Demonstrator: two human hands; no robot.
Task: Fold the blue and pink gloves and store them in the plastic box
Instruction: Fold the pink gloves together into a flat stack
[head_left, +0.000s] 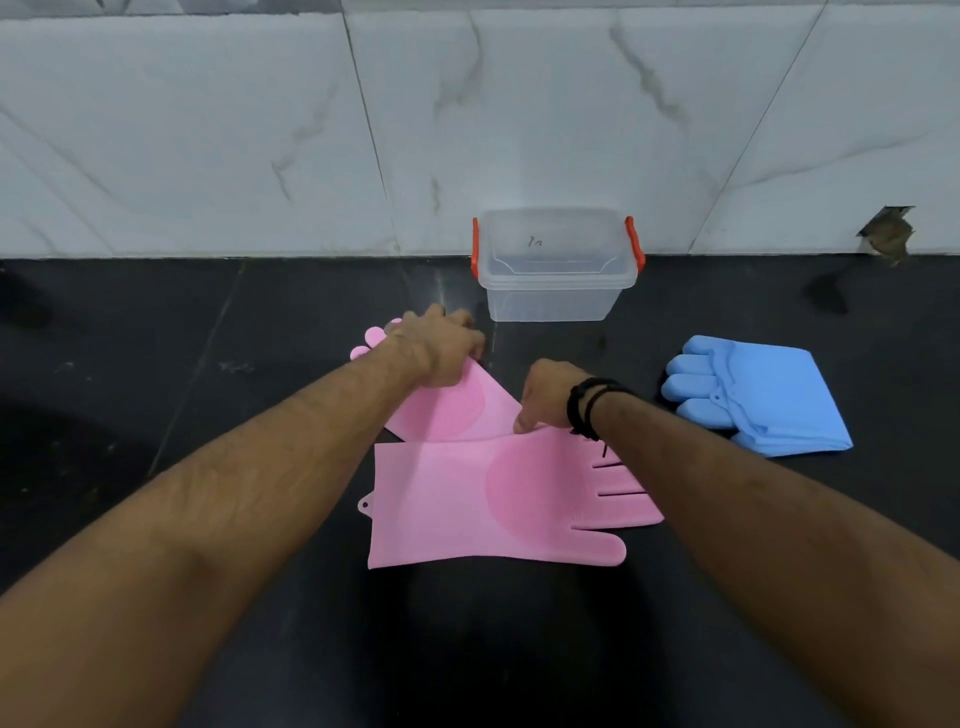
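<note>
Head view: black bench (156, 322); lidded plastic box (555, 265) at wall; blue gloves (763, 397) folded, right; near pink glove (467, 499) flat; far pink glove (457, 405) pinned under left hand (441, 345), pinched by right hand (545, 397). Step: folding pink; next likely aligning them.

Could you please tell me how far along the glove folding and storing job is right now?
Done: the blue gloves lie folded together at the right. In hand: the left hand and right hand are on the far pink glove; the near pink glove lies flat, unfolded. Left: folding both pink gloves and putting everything in the plastic box, which holds no gloves and has its lid on.
</note>
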